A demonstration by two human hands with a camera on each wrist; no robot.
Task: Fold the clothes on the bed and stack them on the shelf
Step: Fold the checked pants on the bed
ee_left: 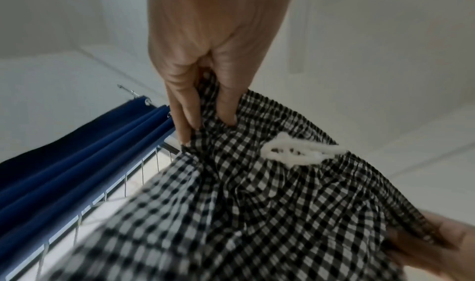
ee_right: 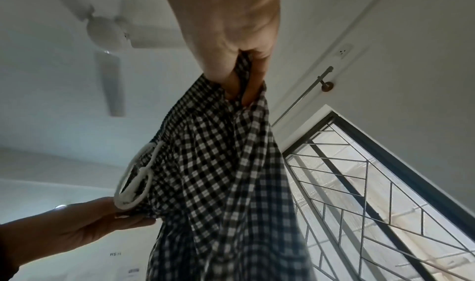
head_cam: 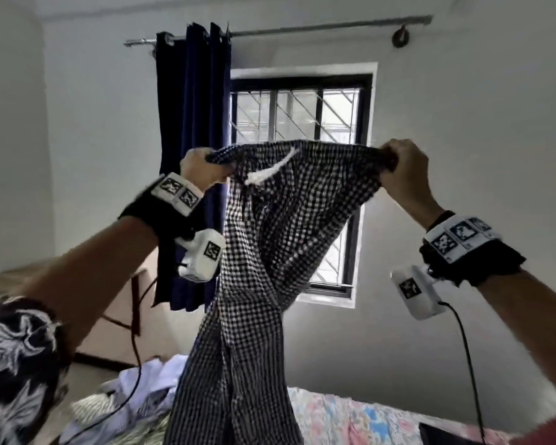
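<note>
Both hands hold the checked trousers (head_cam: 270, 252) up before the window (head_cam: 302, 123): left hand (head_cam: 203, 168) and right hand (head_cam: 402, 165) each grip a waistband end. The legs hang over the bed (head_cam: 350, 415), their hems cut off below.

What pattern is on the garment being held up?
The garment has a small black-and-white check, with a white drawstring. It shows clearest in the left wrist view.

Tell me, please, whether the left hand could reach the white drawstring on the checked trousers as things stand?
Probably not right away. The left hand grips one end of the checked trousers' waistband while the right hand grips the other. The white drawstring hangs close by with nothing covering it, but the left hand would have to let go first.
</note>
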